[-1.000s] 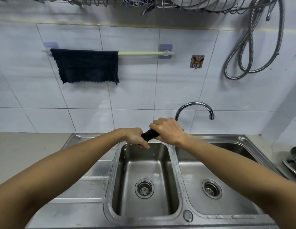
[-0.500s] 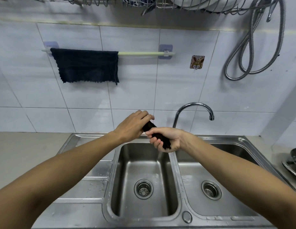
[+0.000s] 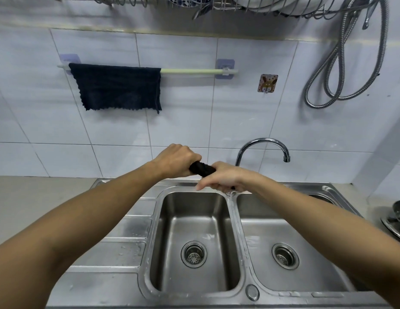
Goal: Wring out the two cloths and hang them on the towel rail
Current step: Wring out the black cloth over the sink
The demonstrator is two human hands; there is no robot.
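Note:
A dark cloth (image 3: 202, 169) is twisted into a tight roll above the back rim of the left sink basin (image 3: 194, 228). My left hand (image 3: 175, 160) grips its left end and my right hand (image 3: 224, 179) grips its right end; only the short middle stretch shows between them. A second dark cloth (image 3: 116, 86) hangs spread over the left part of the pale green towel rail (image 3: 190, 71) on the tiled wall. The rail's right part is bare.
A curved chrome tap (image 3: 265, 144) rises just right of my hands. The right basin (image 3: 292, 248) lies beside the left one. A dish rack (image 3: 250, 5) and coiled metal hose (image 3: 342, 70) hang above; steel dishes (image 3: 397, 217) sit at the far right.
Both hands have kept twisting the cloth: the left hand has turned over on top of its end, and the right hand has rolled palm down. Water has drained into the left basin.

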